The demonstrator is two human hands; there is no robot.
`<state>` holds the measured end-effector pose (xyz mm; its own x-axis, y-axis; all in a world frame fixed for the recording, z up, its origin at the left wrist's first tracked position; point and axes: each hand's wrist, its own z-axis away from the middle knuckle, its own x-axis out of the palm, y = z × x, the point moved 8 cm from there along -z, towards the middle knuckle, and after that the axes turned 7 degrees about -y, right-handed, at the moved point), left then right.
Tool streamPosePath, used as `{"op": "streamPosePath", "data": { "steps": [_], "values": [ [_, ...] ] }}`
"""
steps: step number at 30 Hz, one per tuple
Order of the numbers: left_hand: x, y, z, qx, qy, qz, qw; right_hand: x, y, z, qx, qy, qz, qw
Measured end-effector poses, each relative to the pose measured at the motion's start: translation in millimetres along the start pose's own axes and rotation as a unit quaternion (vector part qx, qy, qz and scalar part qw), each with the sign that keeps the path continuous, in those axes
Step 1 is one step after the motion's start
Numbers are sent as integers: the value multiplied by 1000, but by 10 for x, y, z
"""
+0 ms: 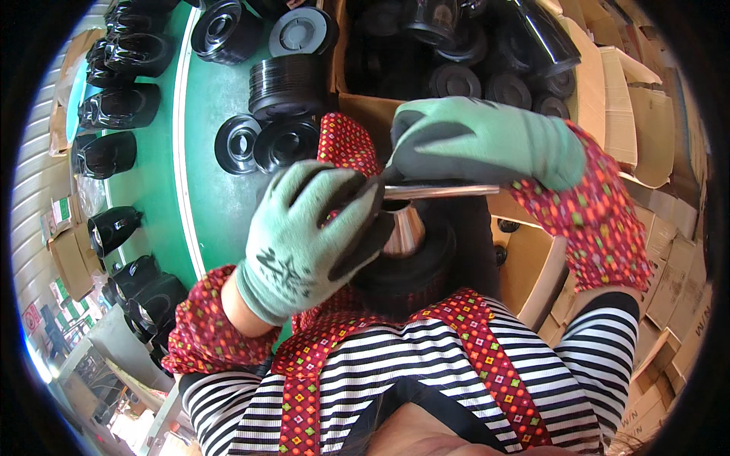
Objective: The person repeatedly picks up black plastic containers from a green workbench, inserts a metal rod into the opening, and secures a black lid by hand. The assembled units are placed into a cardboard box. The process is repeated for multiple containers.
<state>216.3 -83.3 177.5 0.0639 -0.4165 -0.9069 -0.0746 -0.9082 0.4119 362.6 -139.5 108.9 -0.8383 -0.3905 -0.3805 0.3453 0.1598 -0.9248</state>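
Note:
My left hand point(308, 235), in a light green glove with dark palm and fingers, is closed beside a shiny metal cone point(405, 232). Its curled fingers hide what they grip. A black round part point(426, 270) surrounds the foot of the cone, close to my body. Above the cone my right hand point(479, 140), gloved the same way, is closed over a thin, straight metal bar point(449, 191). The bar lies sideways, and its left end meets the fingertips of my left hand.
On the green table point(205, 190) at the left stand black round lids point(242, 143) and a stack of black discs point(286, 87). Glossy black housings point(122, 106) line the far left side. A cardboard box point(365, 99) of black parts is ahead; flattened cartons point(639, 114) lean at the right.

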Motion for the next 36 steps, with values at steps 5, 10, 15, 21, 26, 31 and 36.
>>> {"op": "streamPosePath", "data": {
  "steps": [5,10,15,21,26,31,36],
  "values": [
    [9,17,21,2,9,-30,999,142,243,-745,-124,67,-408,902],
    [-168,155,86,-34,48,-47,997,558,34,-989,-212,-22,-438,873],
    [-278,509,-319,76,55,29,995,582,56,-1003,-124,-115,-359,918],
    [619,584,-942,2,-201,-33,979,710,46,-1173,-164,-141,-387,896],
    [770,565,-890,-23,-211,-50,976,780,27,-1201,-192,-135,-403,885],
    [784,560,-792,-37,-191,-16,981,818,-26,-1168,-209,-133,-399,883],
    [703,608,-633,-62,-179,13,982,972,-149,-1189,-243,-133,-388,879]
  ]
}}
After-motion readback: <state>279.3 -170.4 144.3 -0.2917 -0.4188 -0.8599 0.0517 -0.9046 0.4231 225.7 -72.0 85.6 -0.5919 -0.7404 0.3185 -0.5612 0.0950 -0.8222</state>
